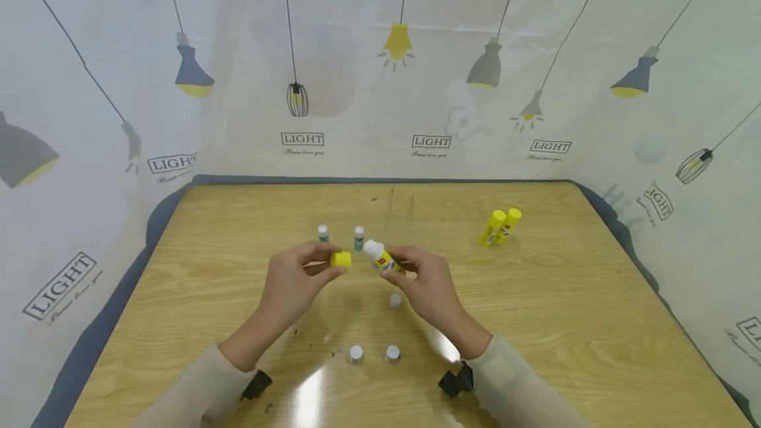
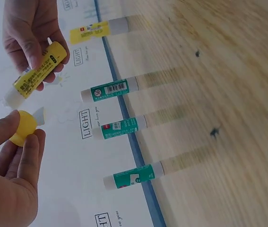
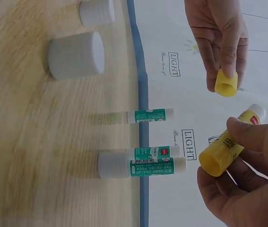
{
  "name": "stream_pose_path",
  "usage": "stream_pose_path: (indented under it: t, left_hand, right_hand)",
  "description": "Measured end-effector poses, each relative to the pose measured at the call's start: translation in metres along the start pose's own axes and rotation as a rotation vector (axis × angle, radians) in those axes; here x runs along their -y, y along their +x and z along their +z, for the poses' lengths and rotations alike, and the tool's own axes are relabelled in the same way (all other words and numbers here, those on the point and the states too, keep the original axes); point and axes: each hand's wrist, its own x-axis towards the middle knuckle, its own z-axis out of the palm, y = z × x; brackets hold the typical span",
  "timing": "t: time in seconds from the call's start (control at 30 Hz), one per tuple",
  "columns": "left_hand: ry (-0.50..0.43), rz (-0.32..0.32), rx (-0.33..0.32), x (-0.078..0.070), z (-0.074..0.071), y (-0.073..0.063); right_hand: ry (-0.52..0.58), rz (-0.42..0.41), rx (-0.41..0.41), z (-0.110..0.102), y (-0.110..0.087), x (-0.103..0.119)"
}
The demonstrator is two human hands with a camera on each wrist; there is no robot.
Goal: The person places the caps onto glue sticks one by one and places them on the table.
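Note:
My left hand [image 1: 297,276] pinches a yellow glue stick cap [image 1: 341,259] between thumb and fingers; its hollow end shows in the right wrist view. My right hand [image 1: 431,283] grips a yellow glue stick [image 1: 383,257], tilted, its white top bare. Cap and stick are apart, held above the table. Behind the hands, green glue sticks [image 1: 324,233] with whitish tops stand upright; the left wrist view shows three, including a green glue stick [image 2: 134,176] at the bottom of that row. One is hidden in the head view.
White caps stand on the wooden table [image 1: 178,322]: a near left cap [image 1: 356,354], a near right cap [image 1: 393,353] and a farther cap [image 1: 395,300] by my right hand. Two yellow glue sticks [image 1: 492,228] stand close together at back right. A printed curtain [image 1: 357,104] surrounds the table.

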Motion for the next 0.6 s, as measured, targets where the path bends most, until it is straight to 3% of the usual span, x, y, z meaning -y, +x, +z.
stream_pose_path:
  t: [0.13, 0.3, 0.6]
  left_hand:
    - [-0.080, -0.071, 0.006, -0.0016, -0.0009, 0.0009]
    - [-0.115, -0.108, 0.008, -0.0059, -0.0011, 0.0011]
    - [-0.139, -0.084, 0.011, -0.0070, 0.0005, 0.0012]
  right_hand:
    - [-0.064, -0.035, -0.007, 0.0017, 0.0003, -0.0005]
    - [-0.126, -0.094, -0.025, 0.0038, -0.0001, -0.0032]
    - [-0.189, -0.165, -0.033, 0.0030, -0.0011, 0.0001]
